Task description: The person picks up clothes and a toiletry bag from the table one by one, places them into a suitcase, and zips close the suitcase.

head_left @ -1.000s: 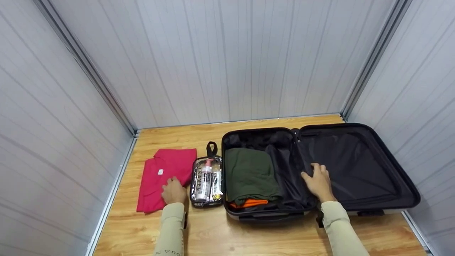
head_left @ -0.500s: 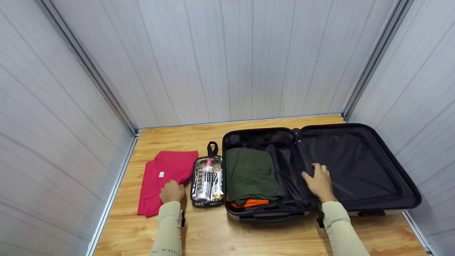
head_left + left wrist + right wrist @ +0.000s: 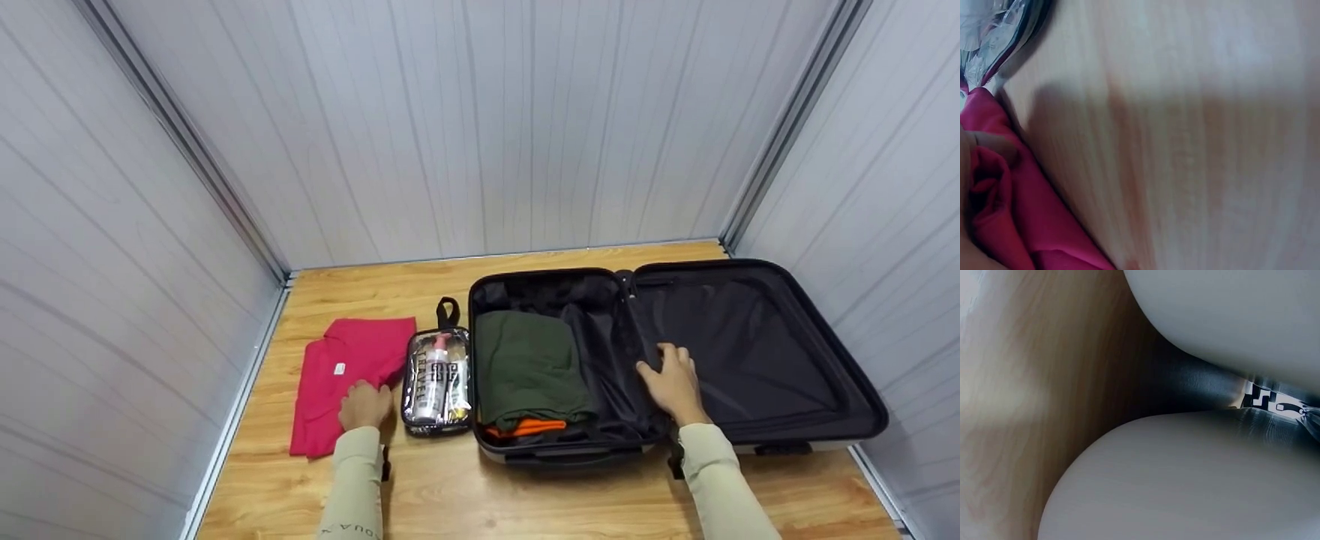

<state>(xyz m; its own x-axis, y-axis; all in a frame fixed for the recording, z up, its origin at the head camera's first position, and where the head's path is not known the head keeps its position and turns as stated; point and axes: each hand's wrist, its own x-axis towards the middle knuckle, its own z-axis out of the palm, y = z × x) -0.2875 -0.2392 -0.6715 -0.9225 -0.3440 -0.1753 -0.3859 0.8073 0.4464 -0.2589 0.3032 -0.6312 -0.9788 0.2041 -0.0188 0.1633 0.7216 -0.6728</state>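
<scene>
Pink shirt [image 3: 360, 349] is folded on the wood floor [image 3: 480, 495], on the left side of the setup, white tag [image 3: 340, 368] facing up. The left hand [image 3: 365, 405] has its near right edge pinched, with cloth bunched up in the fingers; the left wrist cam shows that fold close up. Its right edge sits super close to a clear travel pouch [image 3: 439, 430], can't tell if they touch, so it's tight there. There's more room on the other sides: floor between shirt and left wall [image 3: 150, 300], plus a strip at the back.

Pouch has a pink-pump bottle [image 3: 431, 382] inside and sits snug beside the suitcase [image 3: 757, 360], which is laid out flat in two halves. Left half holds a folded green garment [image 3: 532, 367], with orange cloth [image 3: 529, 428] poking out at its near edge. Right hand [image 3: 675, 382] rests by the middle seam, fingers loose and a bit spread. Suitcase's far right corner comes near the right wall [image 3: 885, 247].
</scene>
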